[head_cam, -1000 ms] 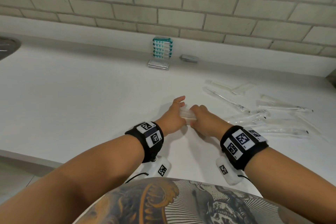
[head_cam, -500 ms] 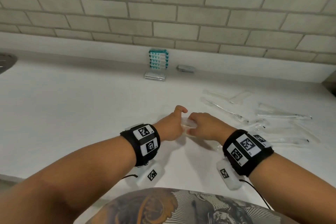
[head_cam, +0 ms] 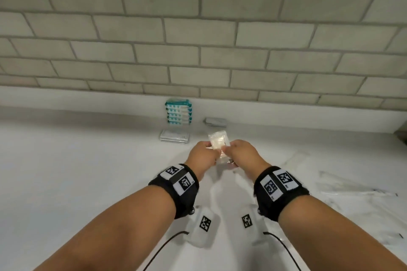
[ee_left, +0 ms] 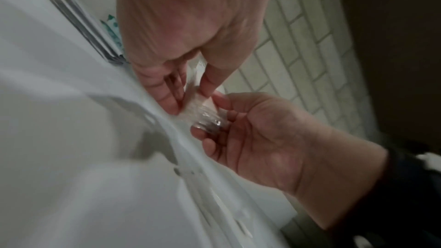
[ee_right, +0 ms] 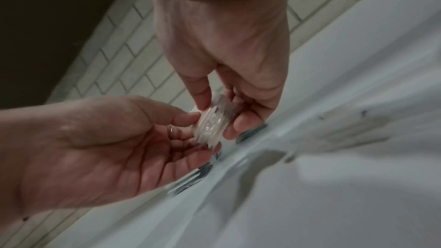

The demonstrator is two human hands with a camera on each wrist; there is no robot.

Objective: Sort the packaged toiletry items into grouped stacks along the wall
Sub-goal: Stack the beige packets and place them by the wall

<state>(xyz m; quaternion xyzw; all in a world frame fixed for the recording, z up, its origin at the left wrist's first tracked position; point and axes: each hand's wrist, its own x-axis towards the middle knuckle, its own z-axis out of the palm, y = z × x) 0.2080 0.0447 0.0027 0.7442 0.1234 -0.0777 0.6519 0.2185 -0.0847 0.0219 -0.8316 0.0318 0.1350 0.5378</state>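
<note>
Both hands hold a small stack of clear plastic packets (head_cam: 218, 142) above the white counter (head_cam: 77, 160), between them and toward the wall. My left hand (head_cam: 203, 153) pinches its left side with thumb and fingers; in the left wrist view the packets (ee_left: 203, 108) sit at my fingertips. My right hand (head_cam: 239, 153) pinches the right side, and the right wrist view shows the packets (ee_right: 211, 125) gripped between thumb and fingers. A stack of teal-and-white packets (head_cam: 178, 112) stands at the wall, with flat white sachets (head_cam: 175, 136) in front and a grey packet (head_cam: 215, 121) to the right.
Long clear-wrapped items (head_cam: 352, 191) lie scattered over the counter at the right. A grey brick wall (head_cam: 198, 39) rises behind the counter's white upstand. A dark object (head_cam: 402, 134) shows at the far right edge.
Both hands have lifted the clear packets off the counter and carried them forward toward the wall stacks. The view has tilted up with them.
</note>
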